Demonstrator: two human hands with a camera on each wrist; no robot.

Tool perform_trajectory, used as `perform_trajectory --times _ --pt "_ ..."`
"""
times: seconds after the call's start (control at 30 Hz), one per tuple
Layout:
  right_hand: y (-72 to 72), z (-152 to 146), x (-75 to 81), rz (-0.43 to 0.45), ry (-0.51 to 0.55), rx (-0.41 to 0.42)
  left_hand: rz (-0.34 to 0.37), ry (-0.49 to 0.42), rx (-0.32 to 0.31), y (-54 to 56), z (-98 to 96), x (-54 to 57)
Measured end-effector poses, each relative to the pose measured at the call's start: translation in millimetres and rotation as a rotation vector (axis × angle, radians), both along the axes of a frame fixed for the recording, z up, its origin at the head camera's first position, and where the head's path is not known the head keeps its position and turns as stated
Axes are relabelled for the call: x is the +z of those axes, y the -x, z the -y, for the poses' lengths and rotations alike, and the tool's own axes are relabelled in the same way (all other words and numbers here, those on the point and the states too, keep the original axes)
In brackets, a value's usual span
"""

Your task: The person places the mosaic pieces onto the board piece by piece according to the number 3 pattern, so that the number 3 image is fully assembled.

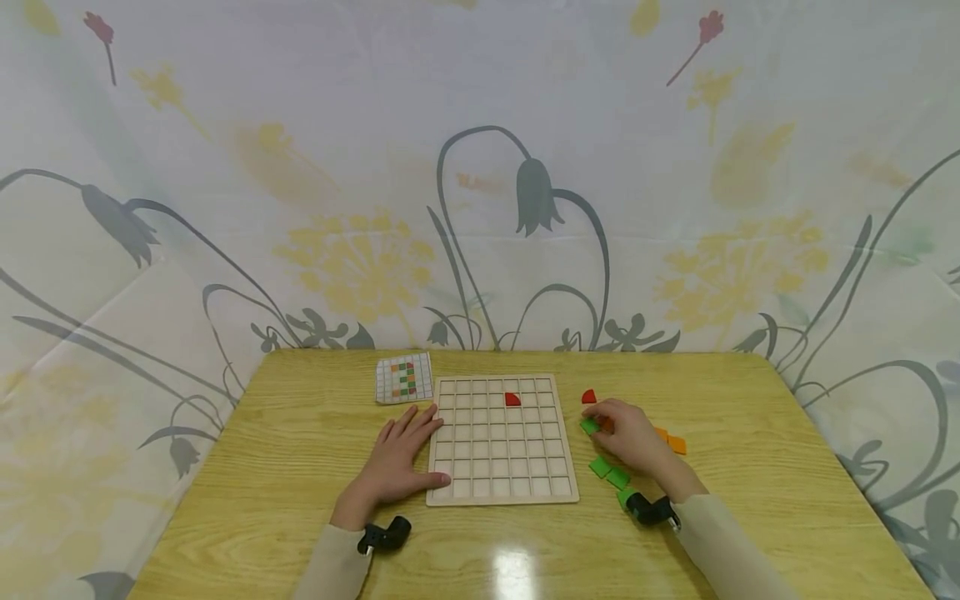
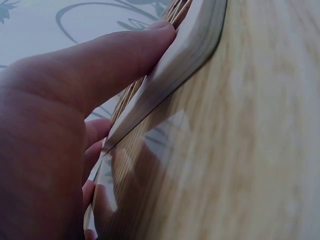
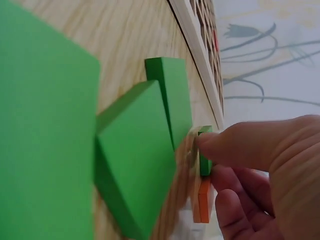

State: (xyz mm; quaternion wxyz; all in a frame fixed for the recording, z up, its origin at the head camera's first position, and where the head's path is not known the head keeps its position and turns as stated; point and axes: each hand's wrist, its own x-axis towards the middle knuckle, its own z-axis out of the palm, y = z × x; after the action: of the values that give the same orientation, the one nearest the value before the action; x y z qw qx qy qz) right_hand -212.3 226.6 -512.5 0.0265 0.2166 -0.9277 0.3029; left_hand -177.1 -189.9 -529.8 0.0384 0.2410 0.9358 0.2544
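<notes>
One board [image 1: 482, 450] lies flat; the left hand [image 1: 397, 462], fingers spread, rests at its left edge; the right hand [image 1: 630, 435], beyond its right edge, pinches a green tile [image 1: 590, 426] on the grip's board side.

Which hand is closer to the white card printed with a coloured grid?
The left. The left hand lies just below the card in the head view; the right hand is across the pale wooden grid board, at a green square tile.
</notes>
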Motion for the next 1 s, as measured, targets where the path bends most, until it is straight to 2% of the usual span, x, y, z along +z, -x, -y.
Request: perform_trajectory --times 0.3,0.6,0.77,1.0 --pt "-1.4 4 6.6 0.037 -0.050 -0.007 0.000 -0.022 0.001 -1.3 -0.3 1.6" --pt "3.2 4 13.6 0.044 -0.068 0.052 -0.009 -0.021 -0.001 -1.0 -0.2 1.3" --pt "4.4 3 13.2 0.075 -0.069 0.059 -0.010 -0.014 0.002 -1.1 -0.3 1.3" --pt "3.0 1 11.1 0.058 -0.057 0.055 -0.014 -0.021 0.002 -2.2 -1.5 2.3"
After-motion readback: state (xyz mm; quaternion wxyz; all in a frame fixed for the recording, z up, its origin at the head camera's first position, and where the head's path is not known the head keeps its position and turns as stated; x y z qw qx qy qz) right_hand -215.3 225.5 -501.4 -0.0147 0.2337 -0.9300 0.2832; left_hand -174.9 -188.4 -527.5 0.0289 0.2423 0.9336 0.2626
